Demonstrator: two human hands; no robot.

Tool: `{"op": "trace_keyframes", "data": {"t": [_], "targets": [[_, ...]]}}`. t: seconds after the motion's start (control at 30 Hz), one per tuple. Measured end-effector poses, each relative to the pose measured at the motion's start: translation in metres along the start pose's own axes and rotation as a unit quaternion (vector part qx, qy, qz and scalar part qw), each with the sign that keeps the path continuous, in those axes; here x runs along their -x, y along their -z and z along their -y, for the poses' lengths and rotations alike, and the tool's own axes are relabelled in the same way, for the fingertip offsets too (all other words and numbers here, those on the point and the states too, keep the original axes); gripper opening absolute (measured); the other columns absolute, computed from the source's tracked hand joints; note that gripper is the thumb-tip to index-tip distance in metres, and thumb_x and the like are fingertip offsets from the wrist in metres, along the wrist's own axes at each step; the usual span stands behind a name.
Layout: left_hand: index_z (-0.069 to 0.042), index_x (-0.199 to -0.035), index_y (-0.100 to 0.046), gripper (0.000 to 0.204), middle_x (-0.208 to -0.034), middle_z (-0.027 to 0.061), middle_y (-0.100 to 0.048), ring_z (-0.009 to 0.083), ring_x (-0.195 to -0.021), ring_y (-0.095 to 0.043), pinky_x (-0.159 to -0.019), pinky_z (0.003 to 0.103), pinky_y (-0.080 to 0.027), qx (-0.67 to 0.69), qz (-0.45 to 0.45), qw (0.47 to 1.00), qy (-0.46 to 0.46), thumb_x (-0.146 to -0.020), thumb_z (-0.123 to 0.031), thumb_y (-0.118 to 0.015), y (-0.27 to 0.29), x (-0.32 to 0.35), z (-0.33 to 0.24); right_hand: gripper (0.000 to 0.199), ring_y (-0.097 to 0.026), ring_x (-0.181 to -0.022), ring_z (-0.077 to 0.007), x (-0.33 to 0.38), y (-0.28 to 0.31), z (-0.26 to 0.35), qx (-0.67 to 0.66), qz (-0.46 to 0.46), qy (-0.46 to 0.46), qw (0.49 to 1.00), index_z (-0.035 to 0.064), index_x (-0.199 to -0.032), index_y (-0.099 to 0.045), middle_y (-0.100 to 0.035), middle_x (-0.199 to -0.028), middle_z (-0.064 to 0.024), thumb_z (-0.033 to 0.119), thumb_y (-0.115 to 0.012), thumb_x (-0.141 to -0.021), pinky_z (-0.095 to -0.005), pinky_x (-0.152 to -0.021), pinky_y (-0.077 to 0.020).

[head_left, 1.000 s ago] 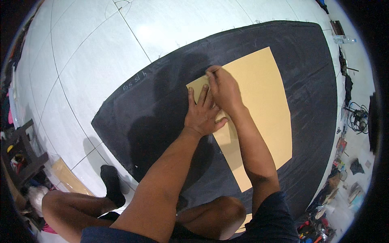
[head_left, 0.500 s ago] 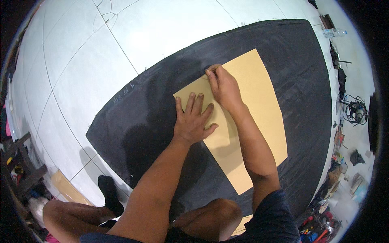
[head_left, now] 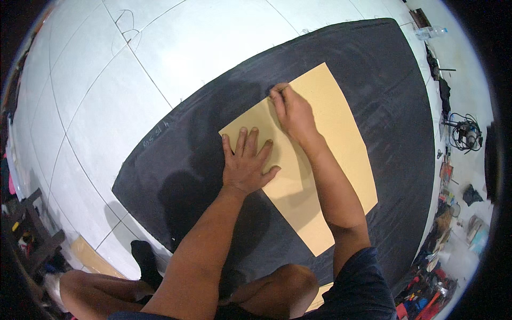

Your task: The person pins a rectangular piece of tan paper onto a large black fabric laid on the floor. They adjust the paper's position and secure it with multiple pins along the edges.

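Observation:
A tan paper pattern piece (head_left: 341,133) with a curved right side lies flat on a large sheet of black fabric (head_left: 394,106). Pressed down near its left end, my left hand (head_left: 245,165) is open with the fingers spread. My right hand (head_left: 293,112) is closed in a pinch at the pattern's far edge, where paper meets fabric. Whatever those fingertips hold, if anything, is hidden. Faint pale handwritten marks (head_left: 156,133) show on the fabric near its left far edge.
White floor tiles (head_left: 106,90) surround the fabric, with dark lines drawn at the far left. Along the right lie a plastic bottle (head_left: 431,33), a coiled black cable (head_left: 465,132) and cluttered tools (head_left: 426,296). A dark wooden frame (head_left: 40,240) stands at the left.
My right hand has moved slightly along the pattern's far edge, toward the far right. My left hand stays put on the paper, and the whole view has shifted a little.

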State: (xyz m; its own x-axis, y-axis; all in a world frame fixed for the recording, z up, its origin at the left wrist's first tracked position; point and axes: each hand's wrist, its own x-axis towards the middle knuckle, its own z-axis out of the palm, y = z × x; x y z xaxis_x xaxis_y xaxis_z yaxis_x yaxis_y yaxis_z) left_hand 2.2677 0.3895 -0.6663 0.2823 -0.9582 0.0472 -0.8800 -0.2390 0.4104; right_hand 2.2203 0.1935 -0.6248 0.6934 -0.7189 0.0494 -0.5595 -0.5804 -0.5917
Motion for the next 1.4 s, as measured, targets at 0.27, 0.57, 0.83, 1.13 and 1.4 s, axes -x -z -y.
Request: {"op": "trace_keyframes", "data": {"t": [0.27,0.57,0.83,1.13,1.4], "targets": [[-0.02,-0.136,-0.063,0.073,-0.153,0.0216,-0.043,0.0433,-0.147,-0.033,-0.117,0.076,-0.009,0.002,0.003,1.0,-0.002,-0.079,-0.065,-0.071,0.0,0.0,0.001,0.021,-0.069,-0.088,-0.0422,-0.011,0.012,-0.017,-0.009,-0.046,-0.038,0.998,0.0052,-0.109,-0.061,-0.071,-0.094,-0.0213,0.025,-0.054,-0.104,-0.0506,-0.079,-0.0535],[-0.023,-0.14,-0.061,0.071,-0.156,0.0188,-0.038,0.0404,-0.15,-0.028,-0.116,0.077,-0.01,-0.01,0.037,0.999,0.01,-0.083,-0.066,-0.066,0.0,0.0,-0.001,0.025,-0.069,-0.092,-0.0423,-0.021,0.019,-0.034,0.001,-0.06,-0.051,0.997,0.0055,-0.111,-0.061,-0.072,-0.098,-0.0222,0.029,-0.054,-0.104,-0.0508,-0.082,-0.0534],[-0.021,-0.136,-0.063,0.073,-0.154,0.0206,-0.041,0.0418,-0.149,-0.03,-0.117,0.075,-0.01,-0.009,0.032,0.999,0.011,-0.079,-0.065,-0.071,0.004,-0.001,-0.001,0.026,-0.07,-0.097,-0.0404,-0.026,0.032,-0.049,-0.018,-0.036,-0.075,0.996,0.0059,-0.115,-0.061,-0.073,-0.103,-0.0193,0.029,-0.053,-0.105,-0.0482,-0.085,-0.0533],[-0.022,-0.139,-0.061,0.073,-0.155,0.0194,-0.039,0.0407,-0.15,-0.028,-0.118,0.074,-0.008,-0.017,0.042,0.999,0.014,-0.08,-0.065,-0.07,0.002,0.0,-0.002,0.029,-0.07,-0.096,-0.0399,-0.022,0.031,-0.043,-0.009,0.011,-0.076,0.997,0.006,-0.115,-0.062,-0.074,-0.1,-0.0183,0.032,-0.053,-0.105,-0.0489,-0.085,-0.0536],[-0.023,-0.141,-0.06,0.074,-0.157,0.019,-0.037,0.0399,-0.151,-0.025,-0.119,0.073,-0.006,-0.029,0.058,0.998,0.016,-0.081,-0.066,-0.068,0.001,0.0,-0.002,0.029,-0.07,-0.095,-0.0414,-0.033,0.035,-0.054,0.026,-0.033,-0.085,0.995,0.0053,-0.114,-0.062,-0.073,-0.1,-0.0206,0.032,-0.052,-0.105,-0.0503,-0.084,-0.0535]]}}
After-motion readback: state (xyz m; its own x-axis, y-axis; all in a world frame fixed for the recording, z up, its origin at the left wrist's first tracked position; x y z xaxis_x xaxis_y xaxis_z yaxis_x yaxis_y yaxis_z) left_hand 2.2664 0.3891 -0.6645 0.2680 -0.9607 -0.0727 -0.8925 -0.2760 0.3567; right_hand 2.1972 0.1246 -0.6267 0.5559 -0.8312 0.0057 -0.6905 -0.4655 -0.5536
